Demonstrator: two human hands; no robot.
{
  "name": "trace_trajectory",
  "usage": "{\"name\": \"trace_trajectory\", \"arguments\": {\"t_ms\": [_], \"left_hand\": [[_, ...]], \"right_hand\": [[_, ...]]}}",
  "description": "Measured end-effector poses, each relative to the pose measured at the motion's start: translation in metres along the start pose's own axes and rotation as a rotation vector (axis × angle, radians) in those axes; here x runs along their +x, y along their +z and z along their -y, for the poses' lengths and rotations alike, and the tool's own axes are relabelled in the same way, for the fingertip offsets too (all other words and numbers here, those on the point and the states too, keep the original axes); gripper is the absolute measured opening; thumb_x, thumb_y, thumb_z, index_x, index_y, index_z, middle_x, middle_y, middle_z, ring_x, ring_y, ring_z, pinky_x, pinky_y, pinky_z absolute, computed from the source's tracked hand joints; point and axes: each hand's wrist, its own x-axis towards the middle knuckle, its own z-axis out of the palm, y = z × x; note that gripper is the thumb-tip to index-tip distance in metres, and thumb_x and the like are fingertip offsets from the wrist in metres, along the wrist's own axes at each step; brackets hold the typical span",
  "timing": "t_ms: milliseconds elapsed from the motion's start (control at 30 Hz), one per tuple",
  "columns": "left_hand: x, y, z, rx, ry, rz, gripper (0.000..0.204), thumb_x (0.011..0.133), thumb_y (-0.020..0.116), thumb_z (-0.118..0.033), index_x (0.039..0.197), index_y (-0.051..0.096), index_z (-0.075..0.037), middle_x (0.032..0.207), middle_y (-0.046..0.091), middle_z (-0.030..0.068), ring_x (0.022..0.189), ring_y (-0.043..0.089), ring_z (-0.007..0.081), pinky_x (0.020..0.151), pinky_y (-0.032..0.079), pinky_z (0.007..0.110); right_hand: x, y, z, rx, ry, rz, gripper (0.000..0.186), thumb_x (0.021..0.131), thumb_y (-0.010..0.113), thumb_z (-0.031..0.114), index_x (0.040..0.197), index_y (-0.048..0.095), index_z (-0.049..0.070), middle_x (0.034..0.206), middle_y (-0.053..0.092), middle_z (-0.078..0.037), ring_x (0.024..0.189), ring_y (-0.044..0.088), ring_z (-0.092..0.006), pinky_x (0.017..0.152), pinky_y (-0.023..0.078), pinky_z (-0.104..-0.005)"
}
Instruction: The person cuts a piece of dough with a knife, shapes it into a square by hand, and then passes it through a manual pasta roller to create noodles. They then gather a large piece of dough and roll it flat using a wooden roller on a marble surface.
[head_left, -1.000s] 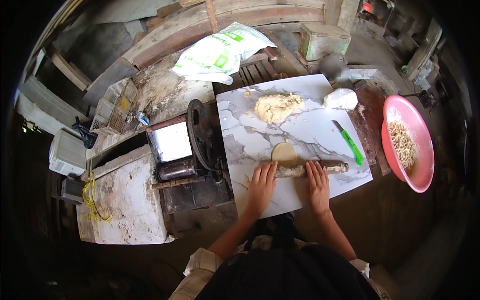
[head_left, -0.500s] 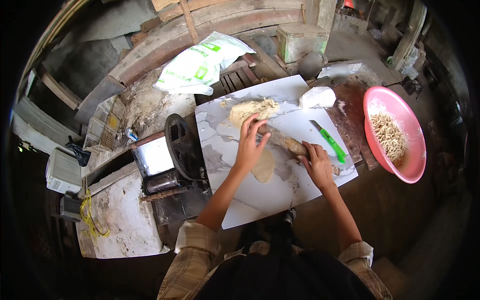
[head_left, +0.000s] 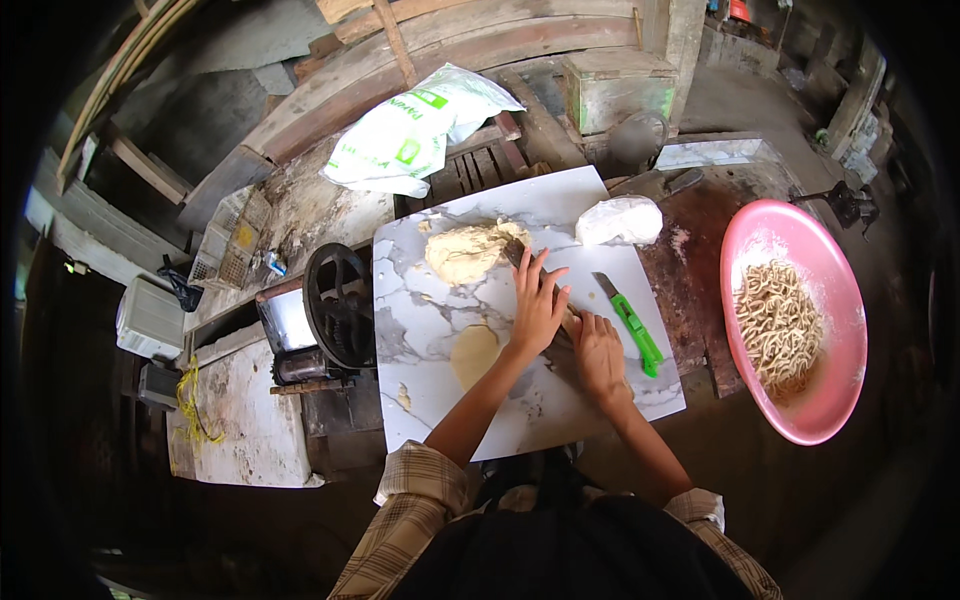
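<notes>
A dark, floured wooden rolling pin slants over the marbled white board. My left hand lies across it with fingers spread. My right hand is closed around its near end. Just beyond the left hand, a lump of pale dough reaches the pin's far end. A thin flat oval of dough lies left of my left wrist, partly covered by the forearm. To the right of my right hand rests a green-handled knife, apart from it.
A knotted white plastic bag sits on the board's far right. Beyond the right edge stands a pink basin with noodle-like strips. On the left is a hand-cranked machine with a black wheel. Farther back lies a white-and-green sack.
The rolling pin has turned to a steeper slant, its far end now against the dough lump. My hands have come closer together, the left moving right and nearer. The view has also shifted.
</notes>
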Motion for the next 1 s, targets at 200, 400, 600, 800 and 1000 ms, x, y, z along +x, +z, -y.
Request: {"name": "trace_trajectory", "arguments": {"t_ms": [200,400,600,800,1000], "left_hand": [[-0.001,0.017,-0.003,-0.064,-0.018,-0.057,0.022,0.090,0.054,-0.017,0.110,0.057,-0.011,0.131,0.042,0.0112,0.134,0.025,0.0341,0.106,0.014,0.059],[0.009,0.022,-0.027,0.048,-0.065,-0.031,0.022,0.088,0.056,-0.014,0.109,0.057,-0.011,0.127,0.047,0.0074,0.128,0.036,0.0299,0.107,0.012,0.058],[0.015,0.036,-0.045,-0.054,-0.045,0.051,0.037,0.087,0.058,-0.016,0.121,0.048,-0.008,0.126,0.047,0.0128,0.124,0.040,0.0340,0.105,0.019,0.059],[0.021,-0.001,-0.040,-0.377,-0.160,0.010,0.054,0.083,0.065,-0.017,0.129,0.040,-0.004,0.126,0.047,0.0169,0.121,0.043,0.0341,0.102,0.034,0.042],[0.004,-0.090,-0.039,-0.559,-0.211,0.107,0.037,0.080,0.069,-0.009,0.114,0.055,-0.003,0.114,0.058,0.0118,0.098,0.059,0.0219,0.086,0.048,0.033]], "right_hand": [[0.011,-0.019,-0.015,0.170,-0.045,-0.063,0.008,0.085,0.054,0.008,0.088,0.055,0.000,0.093,0.049,-0.016,0.091,0.053,-0.0300,0.072,0.049,-0.0426],[0.019,-0.045,-0.059,0.102,0.063,-0.183,0.027,0.077,0.065,0.013,0.100,0.055,0.003,0.098,0.048,-0.014,0.094,0.049,-0.0329,0.080,0.042,-0.0424],[0.017,-0.022,-0.074,0.076,0.106,-0.053,0.032,0.075,0.067,0.012,0.103,0.054,0.003,0.101,0.050,-0.015,0.097,0.049,-0.0332,0.083,0.041,-0.0420],[0.031,-0.039,-0.064,0.332,0.048,-0.020,0.022,0.076,0.064,0.003,0.097,0.058,0.003,0.096,0.052,-0.019,0.087,0.055,-0.0373,0.077,0.045,-0.0435],[0.032,-0.073,-0.008,0.422,-0.235,0.033,0.020,0.081,0.059,0.001,0.101,0.054,0.002,0.094,0.056,-0.020,0.087,0.055,-0.0370,0.072,0.045,-0.0442]]}}
